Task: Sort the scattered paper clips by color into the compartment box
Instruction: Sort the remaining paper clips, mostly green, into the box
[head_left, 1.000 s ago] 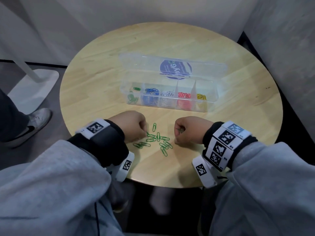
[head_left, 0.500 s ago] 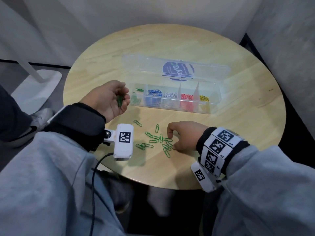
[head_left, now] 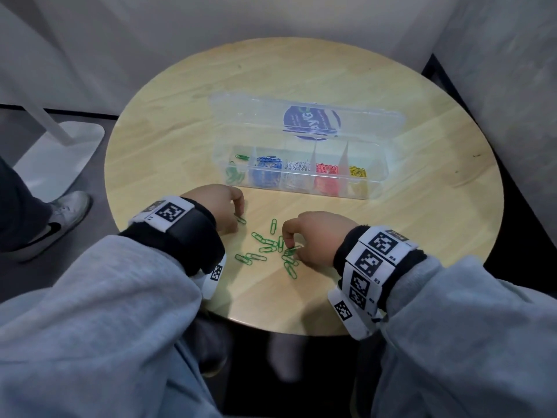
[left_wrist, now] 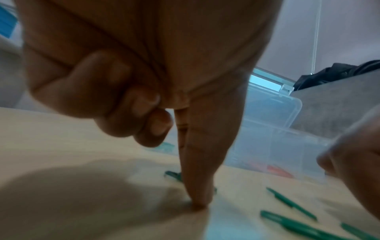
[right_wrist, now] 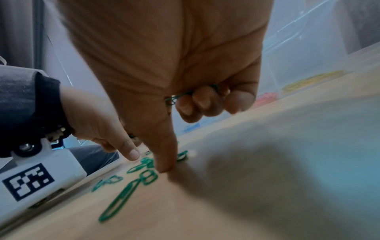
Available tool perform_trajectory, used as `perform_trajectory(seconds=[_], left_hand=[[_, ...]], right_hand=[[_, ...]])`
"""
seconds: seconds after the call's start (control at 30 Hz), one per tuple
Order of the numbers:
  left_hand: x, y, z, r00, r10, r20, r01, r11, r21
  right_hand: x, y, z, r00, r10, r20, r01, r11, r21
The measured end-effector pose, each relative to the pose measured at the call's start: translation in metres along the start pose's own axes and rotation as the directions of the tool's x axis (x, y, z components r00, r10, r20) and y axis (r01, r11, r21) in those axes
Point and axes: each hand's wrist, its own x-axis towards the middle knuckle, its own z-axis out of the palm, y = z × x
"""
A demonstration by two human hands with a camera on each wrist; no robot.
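Nearest the person, grey sleeves [head_left: 90, 327] and tagged wristbands [head_left: 373, 260] frame the near edge of the round wooden counter [head_left: 422, 236]. Just beyond them a loose scatter of green paper clips [head_left: 265, 248] lies flat on the wood, between the two hands. The right hand [head_left: 313, 239] sits at 3 o'clock of the scatter: its index fingertip [right_wrist: 164, 167] presses down among the clips, while its other fingers curl in and its grip holds a green clip [right_wrist: 176, 97] against the palm. The left hand [head_left: 217, 206] sits at 10 o'clock of the scatter, its outer fingers curled in, its forefinger and thumb [left_wrist: 197, 186] brought together and pressed to the wood on a single green clip [head_left: 240, 219] that lies apart from the rest; this grip is closing on that clip. Farther off, at 12 o'clock of the scatter, stands the clear compartment box [head_left: 373, 188] with its lid laid open behind, holding from left to right green, blue, white, red and yellow clips.
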Motion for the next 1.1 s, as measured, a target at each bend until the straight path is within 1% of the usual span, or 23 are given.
perform_trajectory(seconds=[0.13,0.3,0.33,0.37,0.4,0.43,0.47,0.5,0.57,0.6,0.63,0.67,0.73,0.77,0.8,0.83,0.87,0.9,0.93,0.97,1.0,1.03,1.1], left_hand=[[0.001,0.001,0.001,0.999,-0.033,0.044,0.03,0.998,0.056],[-0.006,0.001,-0.002,0.994,-0.052,0.093,0.05,0.998,0.031],[-0.006,0.001,-0.003,0.992,-0.047,0.114,0.047,0.999,0.005],[-0.006,0.0,-0.004,0.99,-0.028,0.139,0.037,0.997,-0.066],[-0.006,0.0,-0.006,0.984,-0.003,0.18,0.038,0.981,-0.192],[-0.005,0.0,-0.008,0.976,0.031,0.214,0.047,0.936,-0.349],[-0.005,0.0,-0.011,0.973,0.061,0.223,0.06,0.864,-0.501],[-0.005,0.0,-0.014,0.973,0.081,0.214,0.074,0.773,-0.63],[-0.007,-0.001,-0.02,0.974,0.123,0.192,0.087,0.577,-0.812],[-0.007,-0.002,-0.022,0.97,0.157,0.185,0.088,0.485,-0.87],[-0.008,-0.004,-0.023,0.965,0.189,0.181,0.09,0.411,-0.907],[-0.009,-0.005,-0.024,0.961,0.214,0.177,0.09,0.361,-0.928],[-0.013,-0.004,-0.026,0.959,0.225,0.174,0.096,0.317,-0.943],[-0.013,-0.004,-0.026,0.962,0.211,0.175,0.099,0.328,-0.94],[-0.01,-0.003,-0.024,0.968,0.183,0.173,0.093,0.379,-0.921],[-0.01,-0.001,-0.022,0.974,0.155,0.165,0.073,0.475,-0.877],[-0.009,0.0,-0.019,0.979,0.132,0.158,0.042,0.623,-0.781],[-0.009,0.001,-0.016,0.98,0.121,0.156,0.002,0.785,-0.62],[-0.01,0.001,-0.012,0.979,0.119,0.164,-0.04,0.907,-0.419],[-0.011,0.001,-0.008,0.978,0.109,0.177,-0.068,0.972,-0.227],[-0.014,0.001,-0.004,0.977,0.097,0.189,-0.08,0.992,-0.093],[-0.017,0.002,-0.001,0.975,0.094,0.203,-0.09,0.996,-0.028],[-0.02,0.005,0.004,0.97,0.11,0.217,-0.116,0.993,0.017]], right_hand=[[0.0,0.0,0.0,0.999,0.019,0.026,-0.019,1.0,0.024],[-0.003,-0.002,-0.001,0.992,0.068,0.103,-0.072,0.997,0.035],[-0.004,-0.002,-0.002,0.99,0.076,0.117,-0.082,0.996,0.043],[-0.004,-0.002,-0.002,0.988,0.08,0.129,-0.087,0.995,0.052],[-0.004,-0.001,-0.002,0.987,0.081,0.138,-0.09,0.994,0.058],[-0.004,0.0,-0.003,0.986,0.084,0.147,-0.094,0.994,0.061],[-0.003,0.001,-0.004,0.984,0.087,0.154,-0.098,0.993,0.065],[-0.003,0.003,-0.005,0.984,0.089,0.154,-0.102,0.992,0.076],[-0.002,0.008,-0.008,0.987,0.092,0.133,-0.111,0.983,0.146],[-0.002,0.012,-0.011,0.989,0.098,0.112,-0.119,0.971,0.206],[-0.002,0.016,-0.014,0.99,0.104,0.09,-0.125,0.953,0.275],[-0.003,0.019,-0.017,0.992,0.107,0.068,-0.124,0.931,0.344],[-0.005,0.024,-0.023,0.993,0.112,0.035,-0.116,0.885,0.45],[-0.005,0.026,-0.025,0.993,0.111,0.027,-0.11,0.866,0.488],[-0.005,0.028,-0.026,0.994,0.109,0.023,-0.105,0.847,0.522],[-0.005,0.028,-0.027,0.994,0.11,0.019,-0.102,0.826,0.554],[-0.005,0.029,-0.027,0.994,0.109,0.015,-0.097,0.804,0.587],[-0.005,0.03,-0.027,0.994,0.109,0.012,-0.092,0.775,0.625],[-0.004,0.031,-0.026,0.994,0.11,0.01,-0.088,0.737,0.67],[-0.003,0.033,-0.025,0.993,0.114,0.009,-0.086,0.698,0.711],[-0.002,0.034,-0.025,0.992,0.124,0.008,-0.09,0.672,0.735],[-0.001,0.036,-0.025,0.99,0.138,0.008,-0.098,0.659,0.746],[0.0,0.037,-0.025,0.988,0.155,0.017,-0.115,0.649,0.752]])
